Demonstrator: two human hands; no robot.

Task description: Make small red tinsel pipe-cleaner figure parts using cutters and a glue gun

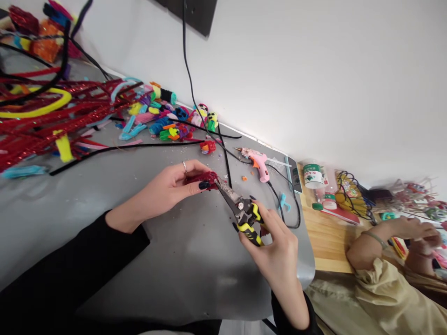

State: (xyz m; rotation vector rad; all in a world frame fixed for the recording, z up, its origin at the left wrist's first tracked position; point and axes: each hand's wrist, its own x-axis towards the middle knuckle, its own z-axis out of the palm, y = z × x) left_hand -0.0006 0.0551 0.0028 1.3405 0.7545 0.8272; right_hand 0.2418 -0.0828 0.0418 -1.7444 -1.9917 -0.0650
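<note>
My left hand [171, 188], with a ring on one finger, pinches a dark red, glittery bundle of pipe cleaner [211, 177] between thumb and fingers. Its far part is hidden in the hand. In my right hand [277, 239] are pliers [240, 205] with black and yellow handles, the fingers wrapped round the grips. The pliers' jaws point up and left, and their tips meet the right end of the red bundle. Whether the jaws are closed on it I cannot tell. Beyond the bundle lies a small red and orange pipe-cleaner coil [207, 147].
A pink glue gun [257, 163] with a black cord rests near the wall, a phone [295, 174] beside it. Red pipe cleaners [70, 114] and small colourful figures [174, 118] cover the left and back. At right, another person's arm [377, 237] is over a wooden table [330, 242] with bottles.
</note>
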